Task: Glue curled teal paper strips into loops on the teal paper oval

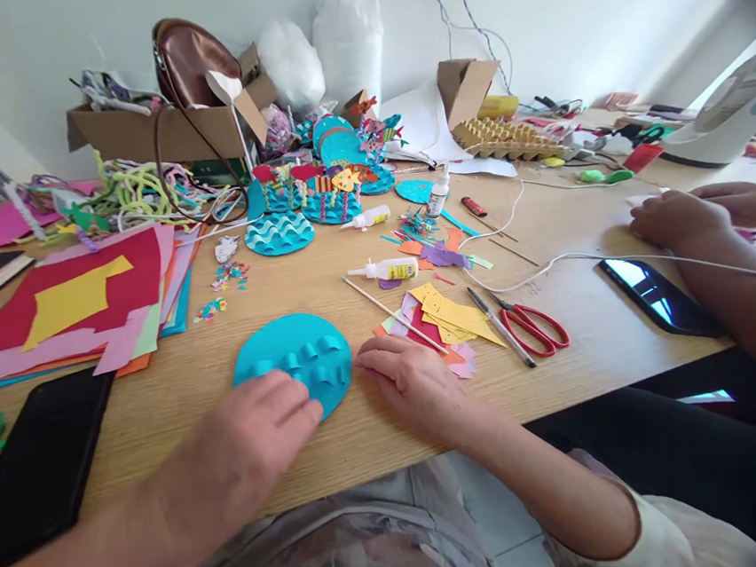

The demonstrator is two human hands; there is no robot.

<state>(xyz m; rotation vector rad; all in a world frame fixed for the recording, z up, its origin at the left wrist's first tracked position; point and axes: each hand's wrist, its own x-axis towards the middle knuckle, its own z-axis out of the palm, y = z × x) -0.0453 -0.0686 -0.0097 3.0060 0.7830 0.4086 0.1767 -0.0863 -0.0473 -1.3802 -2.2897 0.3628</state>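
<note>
A round turquoise card (256,340) lies on the table in front of me, with rows of curled paper strips (310,351) standing on it. My left hand (259,437) is over its lower left part, fingers bent and closed at the strips. Whatever those fingertips grip is hidden behind the hand. Just right of the card, my right hand (411,387) rests on the table with its fingers together, tips close to the card's edge and nothing visible in them. Beyond it are yellow paper pieces (454,316) and a thin wooden stick (387,309).
Red-handled scissors (535,326) and a pen (501,327) lie to the right. Glue bottles (394,269) stand or lie farther back. A phone (43,449) sits at left. Another person's hands (679,219) are at far right, beside another phone (653,297) and a white cable (576,255).
</note>
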